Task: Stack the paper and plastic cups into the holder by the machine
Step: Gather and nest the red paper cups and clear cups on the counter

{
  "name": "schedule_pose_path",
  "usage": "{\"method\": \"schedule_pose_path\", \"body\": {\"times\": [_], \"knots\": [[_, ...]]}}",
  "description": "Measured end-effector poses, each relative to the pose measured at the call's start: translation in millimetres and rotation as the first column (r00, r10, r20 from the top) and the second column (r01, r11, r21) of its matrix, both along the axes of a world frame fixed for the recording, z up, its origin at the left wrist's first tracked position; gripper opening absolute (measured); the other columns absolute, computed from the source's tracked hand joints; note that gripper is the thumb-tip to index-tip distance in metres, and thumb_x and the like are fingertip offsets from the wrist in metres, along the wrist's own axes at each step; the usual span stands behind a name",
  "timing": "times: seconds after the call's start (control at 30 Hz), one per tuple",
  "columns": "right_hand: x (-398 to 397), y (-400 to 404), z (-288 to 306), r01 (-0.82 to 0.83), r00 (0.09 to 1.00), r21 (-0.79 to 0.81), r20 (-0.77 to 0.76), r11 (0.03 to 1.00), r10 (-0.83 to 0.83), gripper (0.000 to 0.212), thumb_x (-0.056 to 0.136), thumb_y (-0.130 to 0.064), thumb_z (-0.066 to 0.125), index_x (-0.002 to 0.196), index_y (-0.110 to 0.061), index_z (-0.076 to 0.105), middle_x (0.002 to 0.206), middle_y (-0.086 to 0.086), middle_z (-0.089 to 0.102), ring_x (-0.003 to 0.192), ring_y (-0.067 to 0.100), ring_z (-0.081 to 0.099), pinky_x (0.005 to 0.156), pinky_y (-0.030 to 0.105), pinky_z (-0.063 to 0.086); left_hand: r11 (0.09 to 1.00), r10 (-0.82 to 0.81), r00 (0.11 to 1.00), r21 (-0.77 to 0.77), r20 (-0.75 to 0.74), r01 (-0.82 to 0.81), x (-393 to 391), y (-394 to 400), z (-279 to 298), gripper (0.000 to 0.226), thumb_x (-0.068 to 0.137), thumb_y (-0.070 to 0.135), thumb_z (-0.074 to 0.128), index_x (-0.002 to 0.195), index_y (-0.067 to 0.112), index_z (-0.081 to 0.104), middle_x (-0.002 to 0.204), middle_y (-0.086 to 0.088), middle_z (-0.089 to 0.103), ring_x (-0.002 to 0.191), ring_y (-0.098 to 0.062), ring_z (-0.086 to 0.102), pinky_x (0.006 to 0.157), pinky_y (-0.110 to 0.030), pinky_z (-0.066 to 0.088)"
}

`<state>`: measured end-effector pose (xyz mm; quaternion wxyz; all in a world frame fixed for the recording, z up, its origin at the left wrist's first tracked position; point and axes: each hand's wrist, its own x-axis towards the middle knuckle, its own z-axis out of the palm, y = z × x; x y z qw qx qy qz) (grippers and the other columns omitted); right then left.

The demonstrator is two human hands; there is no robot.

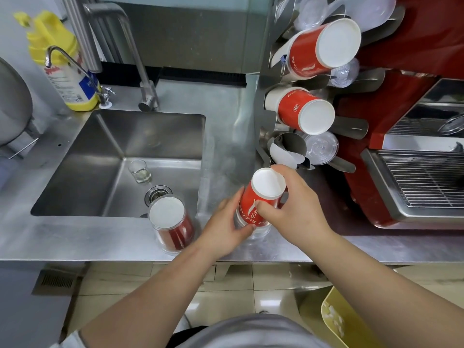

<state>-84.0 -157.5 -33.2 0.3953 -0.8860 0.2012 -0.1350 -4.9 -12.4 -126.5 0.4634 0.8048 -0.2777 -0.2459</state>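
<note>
A red paper cup [262, 194] stands upside down on the steel counter, nested in clear plastic cups [258, 231] at its base. My right hand [291, 207] grips its upper part from the right. My left hand [226, 227] holds the lower part and the plastic rim from the left. A second upside-down stack [170, 222], clear plastic over red paper, stands left of it by the sink's edge. The steel cup holder [263, 116] beside the red machine carries red paper cup stacks [324, 49] [305, 113] and clear plastic cups [321, 148]. Its lowest steel tube [291, 144] shows only a white rim.
A steel sink [120, 162] with a small glass [139, 170] lies to the left. Taps [148, 96] and a yellow bottle [62, 69] stand behind it. The red coffee machine [414, 151] with its drip grid fills the right. A yellow bin [344, 320] sits on the floor.
</note>
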Motion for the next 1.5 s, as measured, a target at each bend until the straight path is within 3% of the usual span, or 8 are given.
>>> {"method": "schedule_pose_path", "body": {"times": [0.23,0.37,0.6,0.77,0.9,1.07,1.2,1.5], "knots": [[-2,3,0,-0.002,1.000,-0.001,-0.003,1.000,0.002,0.062,0.062,-0.033,0.071,0.115,-0.048,0.043,0.112,-0.021,0.055,0.095,-0.003,0.049,0.077,0.019,0.043,1.000,-0.019,1.000,-0.008,-0.018,0.019,-4,3,-1,0.087,0.077,0.041,0.067,0.152,0.043,0.022,0.139,0.001,0.044,0.133,-0.004,0.038,0.114,-0.030,0.032],[-1,2,6,-0.005,1.000,-0.006,0.012,1.000,0.005,0.060,0.062,-0.032,0.070,0.115,-0.046,0.044,0.112,-0.021,0.055,0.096,-0.002,0.051,0.079,0.024,0.048,0.999,-0.011,1.000,-0.032,-0.015,0.010,-3,2,4,0.086,0.076,0.040,0.066,0.150,0.046,0.024,0.136,0.004,0.044,0.120,0.022,0.033,0.104,-0.014,0.028],[-7,2,37,-0.017,0.996,-0.026,0.085,1.000,0.020,0.060,0.063,-0.032,0.071,0.114,-0.048,0.044,0.110,-0.025,0.054,0.103,-0.003,0.051,0.084,0.031,0.050,0.996,0.019,0.999,-0.087,0.046,-0.015,-3,3,27,0.088,0.080,0.035,0.070,0.154,0.036,0.024,0.145,0.004,0.042,0.121,0.021,0.034,0.101,-0.001,0.023],[-14,2,66,-0.060,0.980,-0.032,0.187,0.998,0.065,0.057,0.064,-0.026,0.073,0.114,-0.040,0.049,0.109,-0.022,0.057,0.105,0.005,0.056,0.082,0.034,0.053,0.982,0.100,0.992,-0.168,0.079,-0.086,-7,4,54,0.089,0.075,0.044,0.070,0.153,0.034,0.030,0.145,0.008,0.043,0.130,0.011,0.038,0.114,-0.024,0.033],[-22,1,89,-0.052,0.960,-0.045,0.273,0.998,0.062,0.058,0.064,-0.032,0.073,0.110,-0.051,0.045,0.108,-0.028,0.055,0.102,-0.006,0.055,0.076,0.012,0.047,0.968,0.121,0.985,-0.234,0.120,-0.090,-10,2,76,0.083,0.076,0.037,0.073,0.149,0.036,0.035,0.142,0.010,0.044,0.134,-0.004,0.046,0.115,-0.038,0.038],[-39,-9,116,-0.030,0.938,-0.076,0.342,0.997,0.054,0.059,0.063,-0.041,0.070,0.111,-0.059,0.041,0.112,-0.027,0.055,0.107,0.000,0.055,0.076,0.012,0.047,0.957,0.093,0.981,-0.287,0.170,-0.041,-16,-5,103,0.082,0.074,0.044,0.070,0.149,0.034,0.038,0.142,0.014,0.044,0.134,-0.003,0.047,0.114,-0.036,0.040],[-60,-25,131,0.007,0.915,-0.120,0.400,0.993,0.042,0.059,0.064,-0.039,0.071,0.114,-0.055,0.043,0.113,-0.027,0.057,0.106,0.002,0.058,0.075,0.015,0.048,0.951,0.056,0.973,-0.308,0.222,0.015,-27,-23,120,0.075,0.075,0.043,0.069,0.142,0.046,0.037,0.137,0.025,0.042,0.127,0.011,0.045,0.103,-0.009,0.038],[-115,-76,130,0.132,0.913,-0.103,0.401,0.986,-0.080,0.057,0.061,-0.041,0.068,0.114,-0.048,0.048,0.110,-0.028,0.058,0.102,-0.002,0.057,0.073,0.003,0.040,0.952,-0.100,0.957,-0.253,0.273,0.171,-63,-84,122,0.079,0.075,0.029,0.073,0.146,0.035,0.038,0.144,0.010,0.042,0.138,-0.004,0.041,0.116,-0.036,0.038]]}}
